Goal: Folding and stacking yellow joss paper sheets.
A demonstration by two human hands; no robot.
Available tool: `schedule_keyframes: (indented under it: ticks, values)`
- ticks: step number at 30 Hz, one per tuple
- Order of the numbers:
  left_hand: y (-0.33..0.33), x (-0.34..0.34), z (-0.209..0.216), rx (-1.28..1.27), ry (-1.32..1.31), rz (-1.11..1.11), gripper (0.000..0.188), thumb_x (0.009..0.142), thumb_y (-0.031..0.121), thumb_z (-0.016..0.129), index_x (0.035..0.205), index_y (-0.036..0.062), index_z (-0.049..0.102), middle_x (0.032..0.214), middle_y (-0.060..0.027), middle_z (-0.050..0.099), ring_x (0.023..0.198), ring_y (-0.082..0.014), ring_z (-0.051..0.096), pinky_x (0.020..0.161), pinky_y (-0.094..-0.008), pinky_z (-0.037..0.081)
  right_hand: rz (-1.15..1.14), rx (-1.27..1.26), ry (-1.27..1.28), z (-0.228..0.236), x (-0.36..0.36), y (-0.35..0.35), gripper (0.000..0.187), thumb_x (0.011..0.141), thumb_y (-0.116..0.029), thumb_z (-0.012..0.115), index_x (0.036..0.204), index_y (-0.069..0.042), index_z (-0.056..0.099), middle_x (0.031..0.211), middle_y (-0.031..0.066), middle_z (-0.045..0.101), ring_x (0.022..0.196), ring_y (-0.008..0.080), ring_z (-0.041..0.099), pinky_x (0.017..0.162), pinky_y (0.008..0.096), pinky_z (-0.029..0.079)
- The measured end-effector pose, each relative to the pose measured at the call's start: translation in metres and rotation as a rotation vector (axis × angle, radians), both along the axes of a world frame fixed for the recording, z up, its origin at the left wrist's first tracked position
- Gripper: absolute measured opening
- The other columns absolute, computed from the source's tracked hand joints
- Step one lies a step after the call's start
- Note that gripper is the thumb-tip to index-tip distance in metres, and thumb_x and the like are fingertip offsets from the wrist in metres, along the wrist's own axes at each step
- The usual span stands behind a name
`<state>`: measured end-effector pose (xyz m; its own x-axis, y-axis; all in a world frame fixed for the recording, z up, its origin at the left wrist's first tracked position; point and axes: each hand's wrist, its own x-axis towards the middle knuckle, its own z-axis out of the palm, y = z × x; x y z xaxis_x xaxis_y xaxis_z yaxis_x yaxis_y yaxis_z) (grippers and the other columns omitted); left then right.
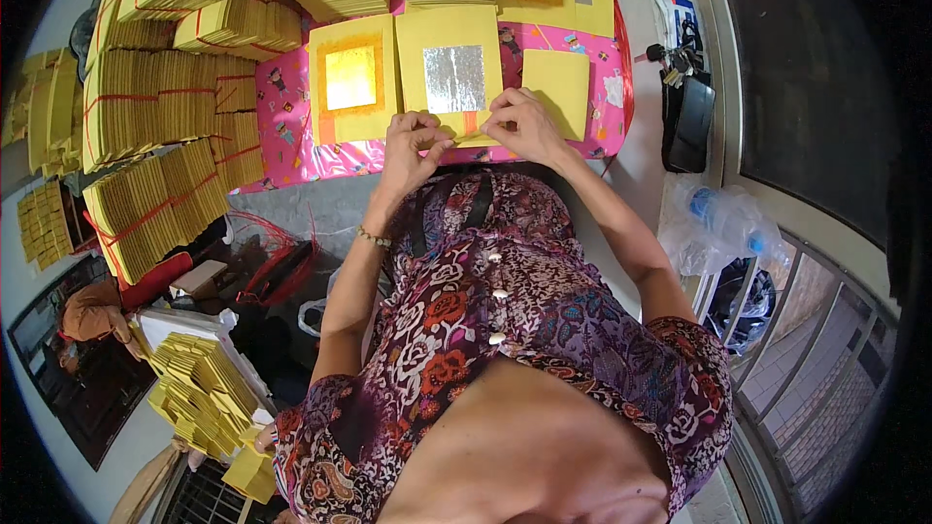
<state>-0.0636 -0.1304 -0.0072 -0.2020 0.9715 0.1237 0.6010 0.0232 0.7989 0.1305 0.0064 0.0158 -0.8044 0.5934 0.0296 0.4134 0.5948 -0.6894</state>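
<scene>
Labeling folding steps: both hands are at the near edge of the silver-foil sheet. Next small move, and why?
Probably press the pinched fold flat. The left hand and right hand pinch the near edge of the yellow sheet with the silver foil square, lifted slightly off the pink cloth, so the crease looks unfinished.

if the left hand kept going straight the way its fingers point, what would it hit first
Probably the yellow sheet with the silver foil square. The left hand points away from the body across the pink cloth, its fingertips at that sheet's near edge, which both hands pinch. The gold-foil sheet lies just left. Depth is hard to judge.
</scene>
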Motion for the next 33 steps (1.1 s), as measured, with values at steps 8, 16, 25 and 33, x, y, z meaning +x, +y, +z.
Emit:
schedule_keyframes:
  ticks: [8, 16, 25, 33]
  values:
    - [0.0, -0.001, -0.001, 0.0, -0.019, 0.004, 0.018, 0.072, 0.01, 0.075, 0.09, 0.009, 0.074, 0.095, -0.0063, 0.059, 0.095, -0.0234, 0.051, 0.083, -0.0331, 0.046, -0.011, 0.006, -0.004, -0.004, -0.001, -0.001, 0.016, 0.076, -0.021, 0.07, 0.08, -0.006, 0.072, 0.089, 0.0079, 0.059, 0.088, 0.024, 0.054, 0.077, 0.0345, 0.045]
    - [0.005, 0.008, 0.027, 0.012, 0.198, -0.026, 0.031, 0.07, 0.012, 0.075, 0.099, 0.0073, 0.066, 0.1, -0.0077, 0.058, 0.094, -0.0272, 0.051, 0.081, -0.0382, 0.042, -0.052, 0.017, 0.039, 0.012, -0.003, -0.006, 0.016, 0.078, -0.023, 0.068, 0.08, -0.007, 0.071, 0.091, 0.0067, 0.06, 0.088, 0.0243, 0.053, 0.079, 0.0359, 0.045]
    - [0.014, 0.005, 0.037, 0.193, 0.302, 0.121, 0.027, 0.074, -0.004, 0.057, 0.1, 0.0044, 0.058, 0.087, -0.0122, 0.059, 0.081, -0.0317, 0.053, 0.07, -0.0394, 0.042, -0.187, -0.088, 0.303, 0.041, -0.01, -0.005, 0.047, 0.079, -0.025, 0.073, 0.121, -0.011, 0.057, 0.125, 0.0145, 0.048, 0.118, 0.0268, 0.048, 0.096, 0.0376, 0.041]
    - [0.002, -0.01, 0.091, 0.137, -0.265, 0.209, 0.013, 0.09, 0.006, 0.056, 0.101, -0.0019, 0.056, 0.077, -0.0109, 0.056, 0.069, -0.0165, 0.055, 0.06, -0.0306, 0.043, -0.083, -0.717, 0.656, 0.006, -0.023, 0.021, 0.101, 0.079, -0.041, 0.072, 0.146, -0.003, 0.008, 0.149, 0.0193, 0.016, 0.138, 0.0331, 0.019, 0.109, 0.0456, 0.025]
